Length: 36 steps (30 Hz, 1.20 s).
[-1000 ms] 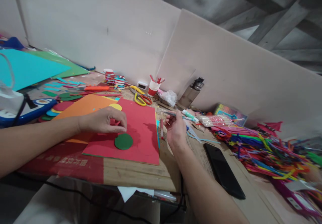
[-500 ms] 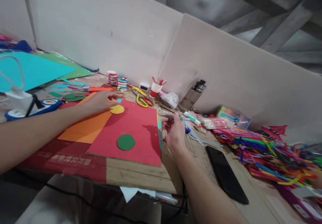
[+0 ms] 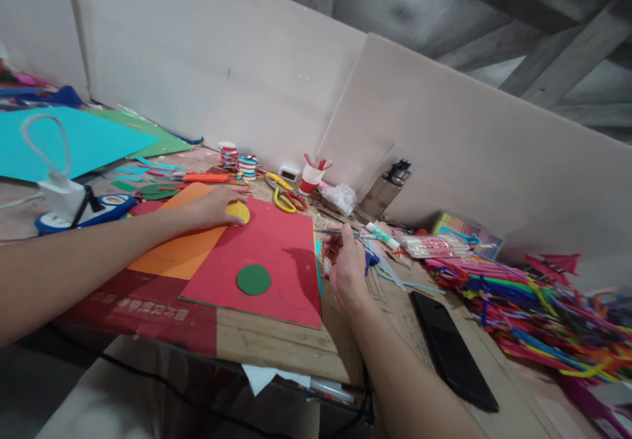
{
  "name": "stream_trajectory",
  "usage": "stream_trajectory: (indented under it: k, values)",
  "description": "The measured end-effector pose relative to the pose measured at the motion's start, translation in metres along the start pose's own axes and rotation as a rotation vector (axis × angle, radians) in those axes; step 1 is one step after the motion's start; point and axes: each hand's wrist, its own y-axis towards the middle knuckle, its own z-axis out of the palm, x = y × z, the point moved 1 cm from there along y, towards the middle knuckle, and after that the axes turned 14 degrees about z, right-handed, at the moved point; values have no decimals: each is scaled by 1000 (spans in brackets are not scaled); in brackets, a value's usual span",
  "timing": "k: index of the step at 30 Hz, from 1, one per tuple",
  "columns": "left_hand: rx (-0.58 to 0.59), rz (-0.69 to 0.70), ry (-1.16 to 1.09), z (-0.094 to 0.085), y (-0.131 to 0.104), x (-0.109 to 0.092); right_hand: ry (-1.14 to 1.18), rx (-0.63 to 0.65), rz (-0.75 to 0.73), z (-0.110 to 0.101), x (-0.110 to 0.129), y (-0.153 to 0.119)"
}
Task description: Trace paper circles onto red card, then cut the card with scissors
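My left hand (image 3: 214,207) is at the upper left of the red paper sheet (image 3: 281,248), thumb and fingers closed about the edges of a yellow paper circle (image 3: 239,211). That circle lies near the border between the red sheet and an orange sheet (image 3: 185,248). Lower on the red sheet rests a green paper circle (image 3: 253,280). To the right of the sheets, my right hand (image 3: 345,264) pinches a slim pen (image 3: 364,235), held nearly level above the cardboard. Its fingers curl toward the palm and are partly hidden.
Behind the sheets are yellow-handled scissors (image 3: 284,199), a paper cup (image 3: 311,177) and a bottle (image 3: 388,189). A glue stick (image 3: 382,235), black phone (image 3: 451,350) and colourful pipe cleaners (image 3: 523,314) lie right. A power strip (image 3: 101,210) sits left.
My left hand has come down onto the yellow circle, and its fingers have closed about it. My right hand still holds the pen. The whole view has shifted slightly.
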Motion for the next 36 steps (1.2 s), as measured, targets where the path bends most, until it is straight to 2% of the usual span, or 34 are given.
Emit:
stream_trajectory:
  k: [3, 9, 14, 16, 20, 25, 30, 36]
  values:
    - [-60, 1, -22, -2, -2, 0, -16, -5, -9, 0, -1, 0]
    - [-149, -139, -39, -11, -6, -2, -53, -2, -35, -1, -3, 3]
    - [-213, -164, -229, -8, -8, 1, -321, 2, -273, -1, -1, -5]
    - [-277, -176, -334, -6, -8, 4, -491, 80, -402, 2, 1, -14]
    - [-362, -230, -442, -6, -8, 4, -864, 382, -604, 12, 2, -39]
    - [-452, -314, -567, -7, -7, 10, -1211, 675, -533, 21, -3, -58]
    - [-444, -288, -583, 0, -7, 22, -1415, 779, -545, 23, -7, -60]
    - [-403, -291, -526, -2, -9, 18, -1427, 850, -562, 23, -7, -61]
